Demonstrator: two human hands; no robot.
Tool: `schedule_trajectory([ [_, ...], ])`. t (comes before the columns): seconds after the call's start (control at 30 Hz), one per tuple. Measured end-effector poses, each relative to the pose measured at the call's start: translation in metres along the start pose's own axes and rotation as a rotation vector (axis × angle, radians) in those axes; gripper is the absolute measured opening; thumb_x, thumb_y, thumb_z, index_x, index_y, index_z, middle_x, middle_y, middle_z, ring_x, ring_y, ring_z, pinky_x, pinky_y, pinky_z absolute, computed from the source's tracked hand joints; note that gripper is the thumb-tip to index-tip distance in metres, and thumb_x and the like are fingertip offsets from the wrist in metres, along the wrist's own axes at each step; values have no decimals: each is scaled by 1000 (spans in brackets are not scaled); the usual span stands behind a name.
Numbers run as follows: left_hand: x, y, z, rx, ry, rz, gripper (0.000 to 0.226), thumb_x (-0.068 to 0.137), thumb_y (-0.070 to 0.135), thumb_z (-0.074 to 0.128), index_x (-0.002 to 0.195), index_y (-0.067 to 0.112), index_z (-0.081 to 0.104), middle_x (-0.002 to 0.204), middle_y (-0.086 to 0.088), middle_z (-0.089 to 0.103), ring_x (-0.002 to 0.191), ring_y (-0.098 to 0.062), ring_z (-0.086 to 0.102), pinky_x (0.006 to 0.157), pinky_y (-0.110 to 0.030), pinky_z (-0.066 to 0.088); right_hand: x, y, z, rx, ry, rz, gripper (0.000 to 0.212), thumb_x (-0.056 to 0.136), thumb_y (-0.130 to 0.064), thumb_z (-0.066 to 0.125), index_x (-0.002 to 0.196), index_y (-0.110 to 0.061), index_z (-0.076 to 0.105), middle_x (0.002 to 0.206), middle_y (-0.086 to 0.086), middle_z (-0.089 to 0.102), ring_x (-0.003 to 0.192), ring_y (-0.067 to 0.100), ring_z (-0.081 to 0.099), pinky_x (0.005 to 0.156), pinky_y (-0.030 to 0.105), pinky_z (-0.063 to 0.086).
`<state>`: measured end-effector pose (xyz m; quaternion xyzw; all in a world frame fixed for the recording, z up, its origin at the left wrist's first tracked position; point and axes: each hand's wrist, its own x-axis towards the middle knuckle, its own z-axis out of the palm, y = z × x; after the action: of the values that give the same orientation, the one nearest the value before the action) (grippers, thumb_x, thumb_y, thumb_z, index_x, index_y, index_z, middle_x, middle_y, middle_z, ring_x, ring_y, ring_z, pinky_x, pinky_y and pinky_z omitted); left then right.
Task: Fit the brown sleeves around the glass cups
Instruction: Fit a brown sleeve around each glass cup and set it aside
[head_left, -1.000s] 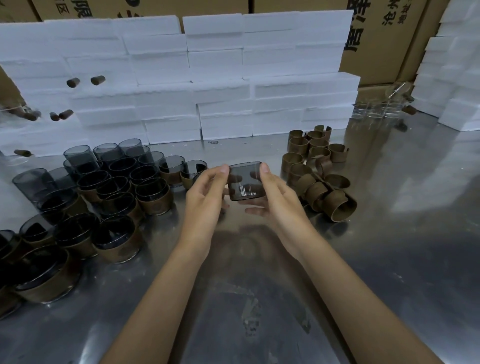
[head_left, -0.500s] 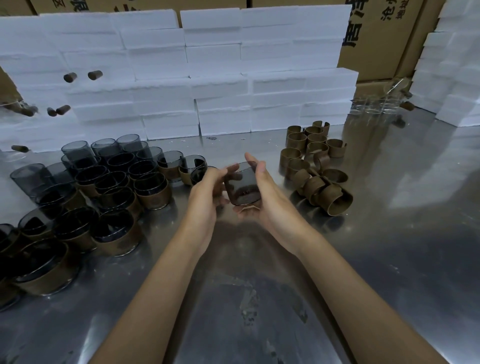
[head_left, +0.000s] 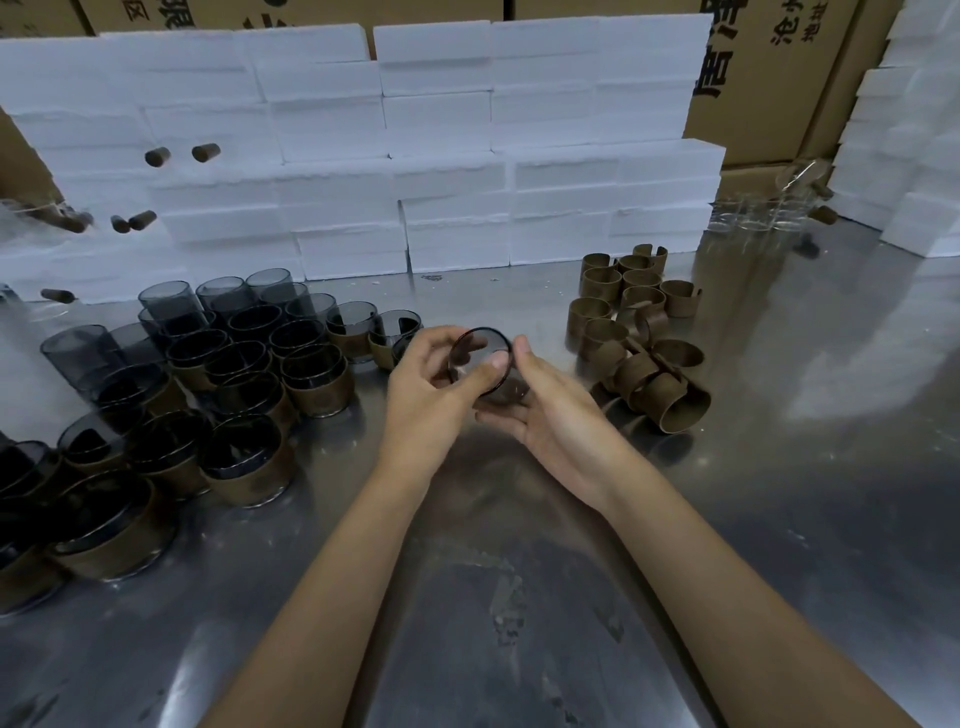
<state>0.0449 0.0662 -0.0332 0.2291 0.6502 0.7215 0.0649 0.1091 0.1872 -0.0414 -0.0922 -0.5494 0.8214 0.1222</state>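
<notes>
Bare smoked-glass cup held in the air above the steel table, roughly midway between the two stocks, tilted with its open rim turned up toward the camera. Left hand curled round the near left side, thumb lying across the rim. Right hand cradling it from below and from the right, thumb up against the rim's right edge, fingers tucked underneath. No sleeve on this cup yet.

To the left, sleeved cups packed in rows, a few unsleeved grey cups standing behind them. To the right, near but not touching the hands, a loose heap of brown sleeves, split rings with an open slit. Behind, stacked white foam blocks and cardboard cartons.

Likely handling: glass rigid, smooth and probably slippery, breakable against the steel if dropped; best gripped by the wall and base, not by the thin rim alone. Sleeves appear light and springy; probably taken by the band edges beside the slit, spread open, then let close round the lower wall.
</notes>
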Motion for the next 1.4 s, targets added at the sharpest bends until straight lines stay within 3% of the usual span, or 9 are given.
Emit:
schedule_trajectory([
  [0.13, 1, 1, -1, -4, 73, 9, 27, 85, 19, 82, 106, 12, 65, 104, -2, 75, 91, -4, 71, 83, -20, 54, -3, 2, 5, -29, -65, 22, 55, 103, -47, 50, 139, -6, 58, 127, 17, 71, 116, 33, 70, 110, 53, 48],
  [0.4, 3, 3, -4, -152, 103, -134, 20, 103, 20, 60, 109, 6, 73, 110, -3, 78, 101, -20, 68, 99, -49, 53, -5, -1, 4, 7, -40, 27, 64, 98, -45, 58, 141, 2, 51, 127, 23, 69, 116, 39, 69, 106, 50, 52],
  [0.63, 5, 3, 2, -219, -78, -186, 38, 102, 0, 51, 138, 10, 61, 129, -3, 72, 109, -7, 69, 96, -22, 54, -4, -7, 2, 129, 83, -31, 56, 100, -42, 57, 133, 3, 57, 120, 21, 72, 108, 36, 73, 83, 35, 61],
  [0.83, 2, -4, 5, -8, -101, -79, 87, 69, 49, 81, 148, 30, 51, 135, 22, 60, 113, 13, 62, 87, -11, 51, -5, -6, 6, 68, 162, -73, 76, 77, -51, 71, 130, 2, 54, 109, 16, 75, 96, 28, 77, 82, 39, 63],
  [0.93, 6, -4, 2, -166, 1, -104, 63, 80, 48, 73, 139, 31, 61, 133, 7, 67, 113, -5, 69, 86, -20, 56, -2, -6, 6, -30, 211, -95, 71, 77, -58, 65, 123, -4, 57, 100, 19, 76, 85, 35, 76, 74, 38, 62],
  [1.03, 9, 0, 1, -372, -20, -197, 38, 102, 34, 54, 136, 20, 61, 121, -10, 73, 99, -19, 73, 74, -27, 59, 1, 1, 6, -312, 278, -218, 57, 80, -63, 64, 116, -19, 58, 85, 5, 69, 67, 15, 67, 71, 36, 57],
  [1.17, 6, 0, 6, -483, -126, -387, 42, 109, 34, 43, 128, 4, 64, 107, -12, 75, 102, -20, 72, 83, -34, 63, -3, 10, 4, -649, 325, -391, 59, 76, -80, 62, 114, -35, 54, 80, -10, 65, 71, 4, 62, 67, 25, 52],
  [1.27, 3, 2, 9, -470, -198, -412, 41, 105, 42, 49, 112, 5, 64, 109, -17, 63, 110, -26, 60, 99, -40, 53, -3, 8, 5, -752, 426, -453, 58, 75, -80, 60, 108, -32, 54, 73, -11, 63, 69, 3, 60, 59, 24, 48],
  [1.4, 5, -3, 10, -473, -256, -369, 35, 102, 42, 53, 101, 13, 71, 97, -13, 68, 96, -20, 68, 82, -32, 57, -2, 7, 6, -795, 454, -480, 46, 88, -62, 65, 101, -20, 54, 62, -10, 54, 62, 5, 55, 55, 21, 40],
])
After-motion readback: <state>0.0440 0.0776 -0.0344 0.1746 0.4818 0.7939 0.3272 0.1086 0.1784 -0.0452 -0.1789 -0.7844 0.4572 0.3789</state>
